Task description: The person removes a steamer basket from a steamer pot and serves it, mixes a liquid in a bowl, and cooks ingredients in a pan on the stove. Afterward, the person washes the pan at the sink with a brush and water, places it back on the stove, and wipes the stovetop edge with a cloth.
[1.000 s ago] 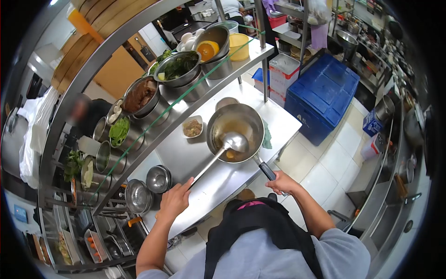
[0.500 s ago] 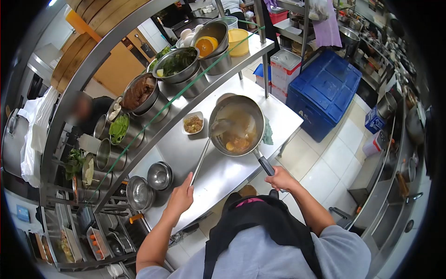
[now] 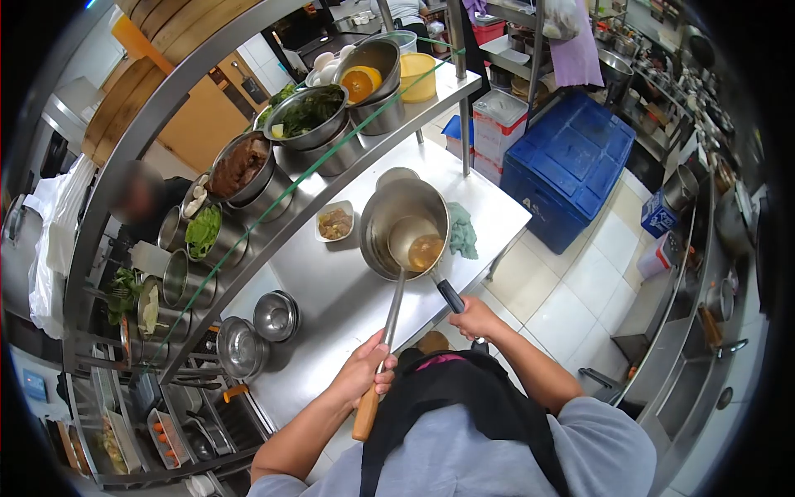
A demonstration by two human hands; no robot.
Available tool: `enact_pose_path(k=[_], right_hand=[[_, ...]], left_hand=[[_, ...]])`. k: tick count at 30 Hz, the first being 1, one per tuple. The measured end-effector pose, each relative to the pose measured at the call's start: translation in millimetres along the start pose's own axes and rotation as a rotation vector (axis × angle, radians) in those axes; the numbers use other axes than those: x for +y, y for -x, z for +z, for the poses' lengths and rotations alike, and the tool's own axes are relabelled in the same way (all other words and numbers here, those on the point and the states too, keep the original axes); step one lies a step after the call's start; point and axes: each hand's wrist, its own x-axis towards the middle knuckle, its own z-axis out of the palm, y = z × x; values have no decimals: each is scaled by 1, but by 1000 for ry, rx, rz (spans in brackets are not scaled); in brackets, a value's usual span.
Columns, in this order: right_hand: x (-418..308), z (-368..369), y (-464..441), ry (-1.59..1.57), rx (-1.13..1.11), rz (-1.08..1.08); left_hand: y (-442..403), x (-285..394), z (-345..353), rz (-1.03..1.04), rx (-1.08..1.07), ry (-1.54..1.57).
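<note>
My left hand [image 3: 363, 370] is closed round the wooden grip of a long metal ladle [image 3: 395, 313]. The ladle's head reaches into a saucepan [image 3: 374, 224], where its outline is hard to separate from the pan's inside. Closed on the saucepan's black handle is my right hand [image 3: 479, 319]. The pan is tilted, and brownish broth with pieces in it [image 3: 426, 251] gathers at its near right side. Left of the pan, a small white bowl [image 3: 335, 222] holds brown food. A green cloth [image 3: 461, 230] lies against the pan's right side.
Two stacks of metal bowls, one nearer [image 3: 242, 348] and one farther [image 3: 276, 316], stand on the steel table [image 3: 310, 277]. A shelf above carries several metal containers of food. Beyond the table's right end is a blue cooler box [image 3: 567, 170]. A person [image 3: 157, 195] is behind the shelf.
My left hand has come down and right, swinging the ladle's handle closer to my body. The saucepan has tipped, and its broth has drawn to the near right side.
</note>
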Motion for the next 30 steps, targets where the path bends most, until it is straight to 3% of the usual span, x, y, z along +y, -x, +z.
enact_pose_path(k=[6, 17, 24, 27, 29, 30], right_hand=[[9, -6, 13, 50, -21, 33], [14, -17, 29, -22, -34, 34], [14, -19, 34, -127, -57, 55], [14, -22, 39, -115, -20, 46], [17, -26, 42, -112, -12, 47], [18, -28, 43, -112, 1, 50]], left_hand=[[-21, 3, 16, -24, -152, 432], [-31, 17, 13, -16, -214, 442], [-2, 57, -59, 128, -281, 607], [-6, 81, -96, 194, -184, 524], [-19, 100, -115, 269, 94, 237], [-31, 105, -130, 275, 96, 237]])
